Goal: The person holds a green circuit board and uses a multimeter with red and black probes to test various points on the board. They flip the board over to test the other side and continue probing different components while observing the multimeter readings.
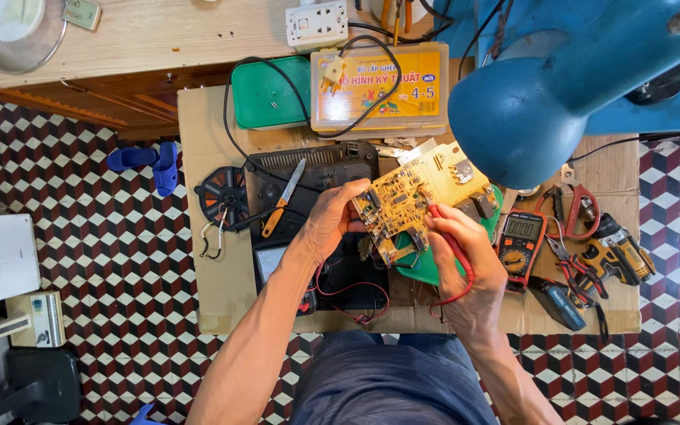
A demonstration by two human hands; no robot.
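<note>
- Green tray [271,96]: far left on the cardboard sheet [206,197]; one small light piece lies in it.
- Clear plastic case [379,98]: just right of the green tray, lid shut, yellow printed card inside; a black cable with a pale plug lies across the lid. Other contents cannot be made out.
- Circuit board [407,201]: yellow, held tilted above the middle of the cardboard, over a black appliance housing [316,169].
- My left hand [330,220]: forearm comes in from the near left; fingers and thumb are closed on the board's left edge.
- My right hand [466,260]: wrist bent, forearm from the near right; fingers pinch a red probe [442,228], whose tip appears to touch the board's near edge. Its red lead loops around the hand.
- Multimeter [522,236]: just right of my right hand, flat on the cardboard.
- Orange-handled knife [281,201]: left of the board, resting on the housing.
</note>
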